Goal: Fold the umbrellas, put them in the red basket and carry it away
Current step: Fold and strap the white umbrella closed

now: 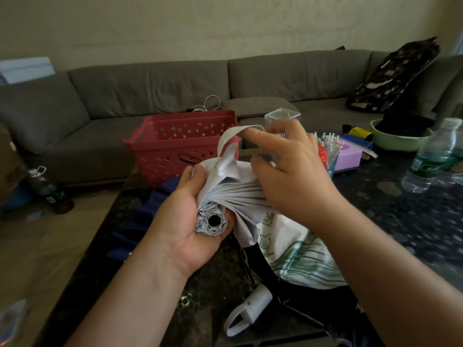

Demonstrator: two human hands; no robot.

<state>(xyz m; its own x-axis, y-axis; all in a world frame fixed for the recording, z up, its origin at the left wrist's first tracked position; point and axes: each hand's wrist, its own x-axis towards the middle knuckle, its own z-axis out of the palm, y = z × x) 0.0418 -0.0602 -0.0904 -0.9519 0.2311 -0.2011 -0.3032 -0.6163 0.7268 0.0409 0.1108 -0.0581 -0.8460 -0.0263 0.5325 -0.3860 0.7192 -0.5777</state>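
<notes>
Left hand gripping pale umbrella, right hand pinching strap

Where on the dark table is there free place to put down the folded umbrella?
Bare table lies right of the right hand, before the clear bottle. The red basket looks empty. Crowded: blue fabric left, white printed umbrella near.

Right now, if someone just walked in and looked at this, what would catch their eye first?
Probably the pale umbrella at centre, bunched in the left hand while the right hand pinches its strap. Just behind it on the dark table stands the red basket, and a grey sofa fills the background.
</notes>
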